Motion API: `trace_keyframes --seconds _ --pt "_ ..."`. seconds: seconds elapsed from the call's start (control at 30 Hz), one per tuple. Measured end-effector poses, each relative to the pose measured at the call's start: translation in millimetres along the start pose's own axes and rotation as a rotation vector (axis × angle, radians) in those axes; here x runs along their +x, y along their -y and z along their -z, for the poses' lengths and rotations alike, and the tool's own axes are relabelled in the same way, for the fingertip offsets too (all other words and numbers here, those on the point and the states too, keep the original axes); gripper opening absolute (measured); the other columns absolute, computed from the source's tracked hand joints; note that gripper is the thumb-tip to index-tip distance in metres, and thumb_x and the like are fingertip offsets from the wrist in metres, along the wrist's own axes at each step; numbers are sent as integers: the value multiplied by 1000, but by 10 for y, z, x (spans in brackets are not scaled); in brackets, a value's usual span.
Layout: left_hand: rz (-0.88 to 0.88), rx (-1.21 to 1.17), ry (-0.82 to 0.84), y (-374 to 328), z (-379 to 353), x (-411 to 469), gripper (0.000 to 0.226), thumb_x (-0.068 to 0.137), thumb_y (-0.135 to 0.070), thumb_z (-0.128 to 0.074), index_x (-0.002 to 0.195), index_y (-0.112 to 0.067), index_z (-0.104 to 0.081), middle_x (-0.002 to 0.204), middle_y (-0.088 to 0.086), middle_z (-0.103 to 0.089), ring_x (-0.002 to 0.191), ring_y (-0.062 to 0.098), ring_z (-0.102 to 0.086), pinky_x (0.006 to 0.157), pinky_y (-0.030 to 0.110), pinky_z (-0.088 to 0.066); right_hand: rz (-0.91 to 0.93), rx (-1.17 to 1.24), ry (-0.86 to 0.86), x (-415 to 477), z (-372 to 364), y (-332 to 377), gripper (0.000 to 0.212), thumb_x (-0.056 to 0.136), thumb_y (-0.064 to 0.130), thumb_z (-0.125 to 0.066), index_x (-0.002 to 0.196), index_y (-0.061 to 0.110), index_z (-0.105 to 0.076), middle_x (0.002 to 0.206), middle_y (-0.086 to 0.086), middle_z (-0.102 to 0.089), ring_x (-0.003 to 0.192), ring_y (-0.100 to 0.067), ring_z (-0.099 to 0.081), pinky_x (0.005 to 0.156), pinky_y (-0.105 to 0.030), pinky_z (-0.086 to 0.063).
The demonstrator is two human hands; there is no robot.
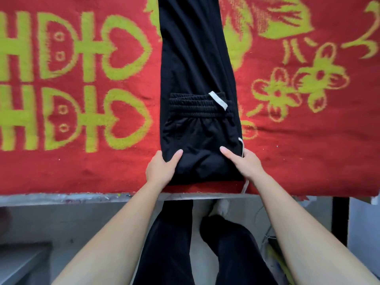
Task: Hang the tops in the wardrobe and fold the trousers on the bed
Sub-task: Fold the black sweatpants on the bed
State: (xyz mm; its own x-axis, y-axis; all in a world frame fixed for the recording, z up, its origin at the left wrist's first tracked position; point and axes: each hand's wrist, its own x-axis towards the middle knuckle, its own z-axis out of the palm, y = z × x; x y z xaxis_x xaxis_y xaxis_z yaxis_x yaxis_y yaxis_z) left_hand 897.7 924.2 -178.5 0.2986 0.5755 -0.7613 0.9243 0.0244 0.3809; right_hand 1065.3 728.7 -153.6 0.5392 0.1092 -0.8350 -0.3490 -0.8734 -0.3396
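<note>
Black trousers (193, 64) lie lengthwise on the bed's red and yellow-green blanket (82, 167), legs running away from me. The waist end is folded back over the legs, so the elastic waistband (195, 108) with a white drawstring (218, 100) faces up. My left hand (162, 167) grips the left corner of the near fold, thumb on top and fingers under the cloth. My right hand (244, 163) grips the right corner the same way, beside another white drawstring end (245, 187).
The bed edge (61, 196) runs across just below my hands. Below it are the grey floor, my own black-trousered legs (172, 243) and a white shoe (221, 206). A grey box (18, 262) stands at lower left, clutter at lower right.
</note>
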Motion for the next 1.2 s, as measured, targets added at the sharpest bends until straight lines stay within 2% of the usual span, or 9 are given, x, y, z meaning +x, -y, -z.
trace_keyframes --seconds 0.17,0.33,0.43,0.63,0.8,0.9,1.0,1.13,1.2 --pt "-15 -163 -38 -19 -40 -60 51 82 -60 -67 109 -17 -63 110 -2 -67 104 24 -62 95 41 -49 108 -52 40 22 20 -166 37 83 63 -68 90 27 -67 95 9 -67 96 -17 -63 84 -32 -47" --pt "19 -353 -73 86 -224 -439 31 81 -33 -76 105 -16 -64 95 -7 -67 98 21 -65 78 31 -50 91 189 78 -209 9 -515 30 88 45 -71 108 23 -69 109 3 -72 98 -16 -68 89 -37 -55" --pt "53 -326 -75 297 -353 -718 42 78 -19 -78 114 -13 -58 109 4 -68 101 24 -65 88 35 -52 59 120 68 -389 -21 -788 35 88 32 -72 118 15 -64 117 -5 -70 110 -27 -65 100 -47 -51" --pt "11 -144 -100 674 -557 -973 66 80 -16 -76 137 -19 -41 128 8 -59 114 28 -58 100 45 -48 163 -130 -37 -526 -121 -1138 48 87 17 -67 132 16 -48 123 -8 -63 112 -30 -58 84 -30 -39" --pt "-77 23 -228 793 -757 -1173 69 85 -21 -67 144 -28 -32 138 6 -40 115 27 -52 96 43 -45 224 -194 -248 -662 -256 -1314 90 84 15 -66 157 22 -15 143 -13 -38 126 -33 -46 104 -41 -39" --pt "-138 -1 -264 758 -870 -1180 60 90 -37 -63 142 -18 -39 142 5 -42 127 25 -46 101 42 -39 377 -273 -367 -685 -267 -1368 69 87 39 -63 149 20 -38 135 -8 -45 123 -29 -47 106 -44 -37" --pt "-40 -121 -193 711 -847 -1039 60 90 -49 -63 135 -13 -44 133 4 -53 123 25 -50 99 37 -40 312 -346 -130 -623 -283 -1325 65 89 58 -58 141 20 -45 133 -7 -58 125 -33 -52 104 -48 -41" --pt "-9 -82 -137 714 -758 -965 45 89 -48 -66 112 -10 -57 104 7 -61 110 32 -58 95 41 -44 236 -281 -116 -578 -252 -1279 28 92 53 -55 100 27 -56 99 4 -66 110 -32 -59 98 -46 -42" --pt "-29 -66 -122 764 -753 -987 36 87 -47 -68 86 -12 -60 90 12 -63 106 39 -58 98 50 -44 186 -210 -120 -567 -252 -1320 23 90 48 -56 83 27 -52 84 8 -60 100 -30 -60 90 -43 -45"
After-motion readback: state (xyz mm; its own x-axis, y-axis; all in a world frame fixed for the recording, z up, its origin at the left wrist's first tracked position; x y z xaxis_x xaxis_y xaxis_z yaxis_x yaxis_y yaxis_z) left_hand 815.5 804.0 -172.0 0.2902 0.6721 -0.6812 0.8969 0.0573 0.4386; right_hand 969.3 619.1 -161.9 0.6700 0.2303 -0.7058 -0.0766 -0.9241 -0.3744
